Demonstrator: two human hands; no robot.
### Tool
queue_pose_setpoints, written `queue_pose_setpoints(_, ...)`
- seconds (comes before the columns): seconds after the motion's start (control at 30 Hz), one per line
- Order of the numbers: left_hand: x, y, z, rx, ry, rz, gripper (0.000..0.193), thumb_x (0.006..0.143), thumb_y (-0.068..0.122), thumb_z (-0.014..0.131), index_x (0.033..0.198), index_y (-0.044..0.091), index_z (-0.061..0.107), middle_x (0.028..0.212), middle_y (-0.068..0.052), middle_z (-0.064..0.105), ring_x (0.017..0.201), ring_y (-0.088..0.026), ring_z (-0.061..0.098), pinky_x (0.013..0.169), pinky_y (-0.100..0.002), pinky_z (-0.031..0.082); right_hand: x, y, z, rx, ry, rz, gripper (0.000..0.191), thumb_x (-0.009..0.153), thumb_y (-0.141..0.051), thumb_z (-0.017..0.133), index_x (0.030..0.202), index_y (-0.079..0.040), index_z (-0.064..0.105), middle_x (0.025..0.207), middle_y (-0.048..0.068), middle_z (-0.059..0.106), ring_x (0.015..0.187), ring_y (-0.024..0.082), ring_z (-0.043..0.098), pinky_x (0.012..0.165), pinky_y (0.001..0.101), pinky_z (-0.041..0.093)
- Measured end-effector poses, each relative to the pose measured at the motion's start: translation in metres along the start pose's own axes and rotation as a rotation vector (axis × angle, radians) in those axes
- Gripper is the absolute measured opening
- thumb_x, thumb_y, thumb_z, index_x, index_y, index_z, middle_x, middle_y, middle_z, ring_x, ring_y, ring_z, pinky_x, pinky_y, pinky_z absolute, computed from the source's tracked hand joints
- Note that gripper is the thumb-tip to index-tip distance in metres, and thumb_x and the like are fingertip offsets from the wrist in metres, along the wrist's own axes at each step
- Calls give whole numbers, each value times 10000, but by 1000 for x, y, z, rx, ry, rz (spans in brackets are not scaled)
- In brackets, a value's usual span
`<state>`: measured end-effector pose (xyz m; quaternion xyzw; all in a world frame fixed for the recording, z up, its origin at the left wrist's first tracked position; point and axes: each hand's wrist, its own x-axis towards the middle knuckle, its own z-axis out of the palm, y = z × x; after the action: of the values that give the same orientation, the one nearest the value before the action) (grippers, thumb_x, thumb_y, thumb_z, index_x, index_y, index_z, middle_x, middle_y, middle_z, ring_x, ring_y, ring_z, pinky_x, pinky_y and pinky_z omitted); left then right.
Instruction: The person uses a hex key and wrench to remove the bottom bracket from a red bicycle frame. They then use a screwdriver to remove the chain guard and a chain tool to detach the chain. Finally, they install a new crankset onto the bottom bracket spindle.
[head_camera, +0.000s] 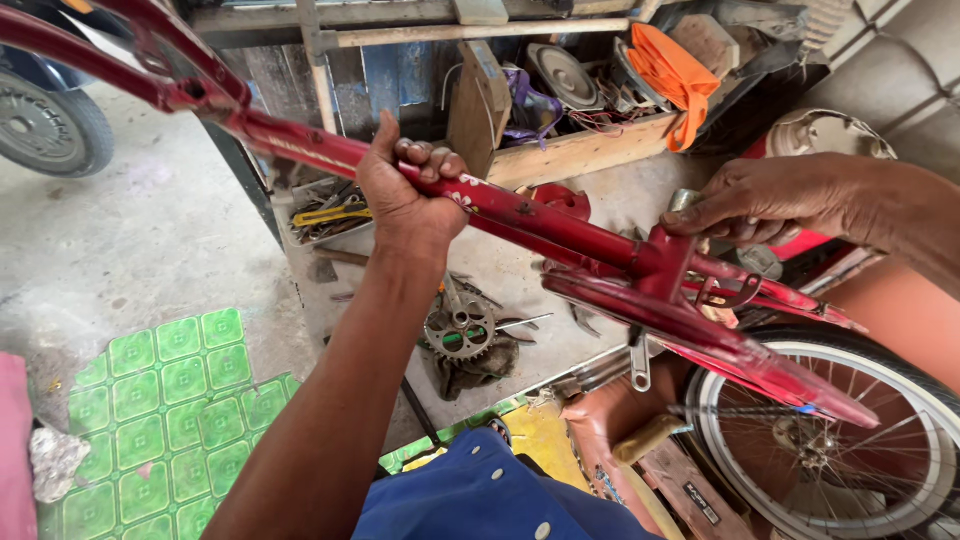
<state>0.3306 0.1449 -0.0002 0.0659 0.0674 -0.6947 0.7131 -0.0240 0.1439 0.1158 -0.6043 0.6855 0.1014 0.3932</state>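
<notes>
The left hand (405, 195) wraps tight around the red bicycle frame (560, 225), mid-tube, holding it up over the floor. The right hand (760, 200) pinches a small metal fitting (684, 199) at the seat-post joint, further along the tube. Steadying works best with the wrapped fist kept firm while the fingers work. Below the grip lie a sprocket (460, 330) and loose tools; a wheel (830, 440) crowds the space under the pinch.

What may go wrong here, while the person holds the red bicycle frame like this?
1. Only the left hand grips the red frame; if the grip slips, the frame might drop onto the sprocket and tools below.
2. The right hand has its fingertips at the frame's seat-tube joint, so they could be pinched if the frame shifts.
</notes>
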Motion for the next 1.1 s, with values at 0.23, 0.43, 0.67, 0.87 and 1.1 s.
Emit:
queue_pose_setpoints(0.23, 7, -8, -4, 66, 275, 154, 413, 958, 342, 668, 680, 128, 450, 549, -23, 460, 428, -158, 376, 501, -358, 397, 33, -12, -18, -229, -60, -75, 549, 826, -576, 750, 620, -74, 665, 558, 13, 495, 549, 148, 383, 519, 361, 295)
queue_pose_setpoints(0.43, 19, -3, -16, 59, 419, 174, 407, 988, 345, 641, 718, 122, 434, 582, -21, 447, 449, -159, 359, 514, -368, 392, 57, -29, -21, -206, -220, -46, 595, 894, -602, 659, 604, -83, 651, 513, -46, 376, 456, 94, 258, 421, 306, 171)
queue_pose_setpoints(0.67, 57, 9, -18, 47, 475, 188, 374, 1013, 337, 557, 734, 126, 427, 578, -7, 417, 439, -141, 325, 503, -366, 371, 75, -58, -35, -180, -219, -17, 634, 902, -619, 660, 670, -34, 734, 486, -35, 400, 409, 79, 221, 384, 293, 135)
queue_pose_setpoints(0.87, 89, 26, -19, 55, 498, 206, 329, 1045, 273, 483, 752, 130, 439, 588, 8, 439, 449, -115, 312, 526, -349, 372, 91, -73, -47, -499, 49, -189, 678, 894, -705, 558, 995, -81, 802, 835, 38, 701, 696, 158, 603, 646, 368, 475)
queue_pose_setpoints(1.1, 113, 43, -23, 46, 441, 212, 295, 1024, 194, 383, 743, 115, 420, 577, -1, 425, 440, -129, 301, 527, -363, 377, 70, -56, -32, -434, 385, -563, 772, 982, -751, 335, 1347, -171, 691, 1237, 143, 700, 1097, 336, 631, 949, 507, 479)
